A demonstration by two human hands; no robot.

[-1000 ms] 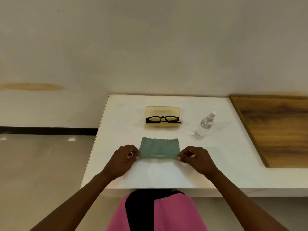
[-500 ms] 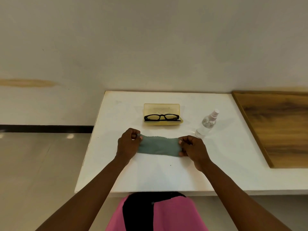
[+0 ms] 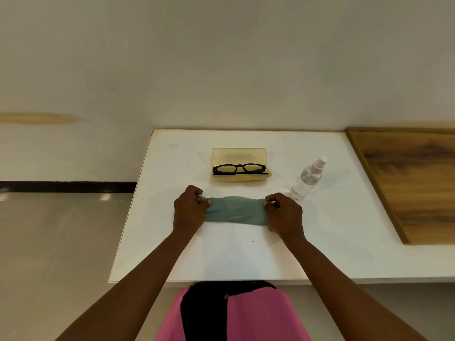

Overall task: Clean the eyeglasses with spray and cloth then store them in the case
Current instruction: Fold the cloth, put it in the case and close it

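Observation:
A grey-green cloth [image 3: 235,212] lies folded in half on the white table [image 3: 332,230]. My left hand [image 3: 189,209] pinches its left end and my right hand [image 3: 285,212] pinches its right end. Beyond the cloth, black-framed eyeglasses [image 3: 239,169] rest in an open yellow translucent case [image 3: 239,156]. A clear spray bottle [image 3: 307,178] with a white nozzle stands to the right of the case, just beyond my right hand.
A wooden board [image 3: 413,178] covers the table's right part. The table's left edge drops to a tiled floor [image 3: 49,242]. A plain wall rises behind the table.
Both hands carried the cloth's near edge away from me over its far edge, so the cloth went from flat to folded in half. The glasses, case and bottle stayed put.

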